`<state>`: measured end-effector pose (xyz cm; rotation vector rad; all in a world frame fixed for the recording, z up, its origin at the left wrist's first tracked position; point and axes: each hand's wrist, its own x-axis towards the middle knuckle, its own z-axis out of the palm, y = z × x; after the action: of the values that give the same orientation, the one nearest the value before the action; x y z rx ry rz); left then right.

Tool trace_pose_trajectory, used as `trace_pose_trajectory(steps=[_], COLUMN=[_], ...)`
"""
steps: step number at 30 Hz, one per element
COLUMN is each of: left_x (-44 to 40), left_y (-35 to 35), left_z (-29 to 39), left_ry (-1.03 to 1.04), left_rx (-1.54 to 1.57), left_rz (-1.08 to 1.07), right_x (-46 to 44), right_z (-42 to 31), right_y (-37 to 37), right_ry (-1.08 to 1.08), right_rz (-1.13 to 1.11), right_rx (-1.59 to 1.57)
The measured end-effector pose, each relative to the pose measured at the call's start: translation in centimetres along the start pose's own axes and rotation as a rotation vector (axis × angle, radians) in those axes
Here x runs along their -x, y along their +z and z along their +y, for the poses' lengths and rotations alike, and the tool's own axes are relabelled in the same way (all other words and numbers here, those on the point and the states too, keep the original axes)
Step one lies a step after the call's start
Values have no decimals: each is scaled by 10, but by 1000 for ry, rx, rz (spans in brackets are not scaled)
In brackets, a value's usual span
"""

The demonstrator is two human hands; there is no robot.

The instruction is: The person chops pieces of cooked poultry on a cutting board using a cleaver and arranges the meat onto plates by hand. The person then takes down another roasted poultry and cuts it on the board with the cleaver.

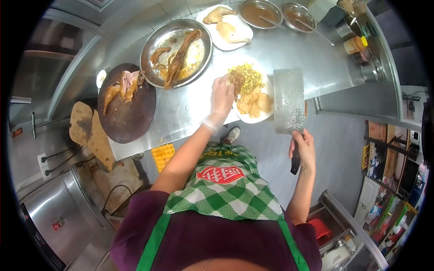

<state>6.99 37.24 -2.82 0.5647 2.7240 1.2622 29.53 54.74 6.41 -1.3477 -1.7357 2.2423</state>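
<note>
My left hand (pixel 220 100), in a clear plastic glove, is closed on a piece of brown meat (pixel 236 81) at the left side of a white plate (pixel 251 119). On that plate lie chopped yellow-green food (pixel 251 77) and pale tan slices (pixel 254 103). To the right of the plate, my right hand (pixel 304 147) grips the black handle of a cleaver (pixel 289 101). Its broad, wet blade points away from me, beside the plate's right edge.
A round dark board (pixel 126 127) with cut roast meat (pixel 129 86) lies at left. Behind stand a metal tray (pixel 145 54) of brown meat, a plate (pixel 246 29) of poultry pieces, two bowls of sauce (pixel 260 16) and jars (pixel 355 44) at right.
</note>
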Motion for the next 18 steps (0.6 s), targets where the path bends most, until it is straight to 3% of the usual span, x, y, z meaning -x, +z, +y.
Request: trace_pose_trajectory(steps=[1,4,10,13,18], left_x=[4,10,0,-4,-4], left_y=[-3,-19,6,11,-30], left_z=[0,16,15,18,33], left_ry=[-48,-66,-41,-115,-147], left_rx=[25,-308,-547,-626,-495], left_rz=[32,-232,-234,-303,-465], right_x=[1,4,8,10,16], right_z=[6,9,25,26,28], right_y=[-3,-5,-8,-8,-17], right_ry=[-4,7,27,19,3], right_rz=[-6,-9,16,7,30], right_rx=[-20,-69,-93,-104,-120])
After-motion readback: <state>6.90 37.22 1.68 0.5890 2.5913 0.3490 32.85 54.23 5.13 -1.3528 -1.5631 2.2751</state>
